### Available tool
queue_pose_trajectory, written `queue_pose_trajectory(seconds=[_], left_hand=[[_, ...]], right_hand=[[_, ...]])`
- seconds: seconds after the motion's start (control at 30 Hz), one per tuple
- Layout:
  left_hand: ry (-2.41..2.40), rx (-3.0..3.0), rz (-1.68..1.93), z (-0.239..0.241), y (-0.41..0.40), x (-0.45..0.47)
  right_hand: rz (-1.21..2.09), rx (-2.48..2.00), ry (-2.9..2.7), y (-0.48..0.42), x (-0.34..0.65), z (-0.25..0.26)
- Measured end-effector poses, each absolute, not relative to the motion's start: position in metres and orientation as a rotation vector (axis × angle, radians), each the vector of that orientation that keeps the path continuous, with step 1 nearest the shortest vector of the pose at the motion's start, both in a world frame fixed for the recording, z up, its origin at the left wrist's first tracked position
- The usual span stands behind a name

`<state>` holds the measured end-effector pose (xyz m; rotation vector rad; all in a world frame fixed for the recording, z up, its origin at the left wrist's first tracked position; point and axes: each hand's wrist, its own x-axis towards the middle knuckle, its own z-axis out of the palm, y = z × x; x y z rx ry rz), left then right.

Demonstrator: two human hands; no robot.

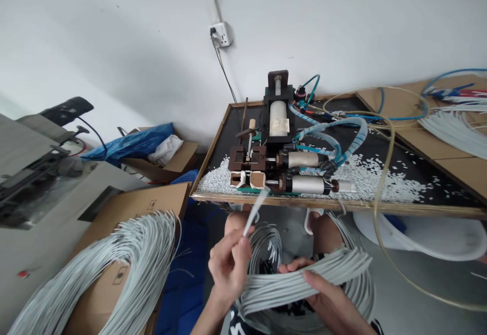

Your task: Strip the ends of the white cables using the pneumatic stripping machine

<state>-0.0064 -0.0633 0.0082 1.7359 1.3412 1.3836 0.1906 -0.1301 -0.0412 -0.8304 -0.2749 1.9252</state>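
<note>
Between thumb and fingers my left hand [230, 264] pinches a light grey cable end [254, 213], which points up toward the machine's jaws. My right hand [321, 287] is wrapped round a thick bundle of grey cables [281, 287] above my lap, its thumb lying across the top. More of this coil hangs in loops around my legs. Just beyond the cable end is a pneumatic wire-stripping machine [262, 160] with two horizontal cylinders and small jaws at its left side.
White offcuts [380, 180] cover much of the black wood-edged bench [281, 200]. Another grey cable coil [152, 248] lies on cardboard at left, near a grey machine [45, 172]. A yellowish hose [380, 193] droops over the bench's front edge. A white tub [429, 243] stands below.
</note>
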Motion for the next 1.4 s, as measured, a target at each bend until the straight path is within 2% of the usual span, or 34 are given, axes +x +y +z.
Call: queue_pose_trajectory(seconds=[0.17,0.4,0.53,0.63,0.7,0.83,0.9,1.1,1.27,1.4], left_hand=[[1.202,2.316,0.843,0.018,-0.064,-0.002],[0.808,2.185,0.66,0.031,-0.064,0.017],[0.843,2.225,0.716,0.026,-0.066,0.02],[1.281,2.24,0.98,0.014,-0.059,0.011],[1.498,2.144,0.976,0.006,-0.053,0.003],[1.222,1.894,0.646,-0.004,-0.051,-0.007],[1.14,1.869,0.599,-0.006,-0.052,-0.01],[1.325,2.056,0.66,-0.01,-0.042,-0.016],[1.346,1.932,0.628,-0.019,-0.035,-0.018],[1.384,1.83,0.756,-0.019,-0.04,-0.02]], right_hand=[[1.969,-0.75,-0.325,-0.129,0.187,-0.04],[1.862,-0.745,-0.262,-0.126,0.18,-0.04],[1.866,-0.761,-0.289,-0.126,0.182,-0.04],[1.948,-0.751,-0.344,-0.126,0.187,-0.037],[1.983,-0.754,-0.378,-0.126,0.189,-0.034],[1.984,-0.76,-0.43,-0.125,0.191,-0.033],[1.983,-0.747,-0.447,-0.125,0.191,-0.035],[1.998,-0.74,-0.392,-0.124,0.192,-0.04],[1.993,-0.744,-0.377,-0.124,0.191,-0.04],[1.98,-0.757,-0.382,-0.125,0.193,-0.04]])
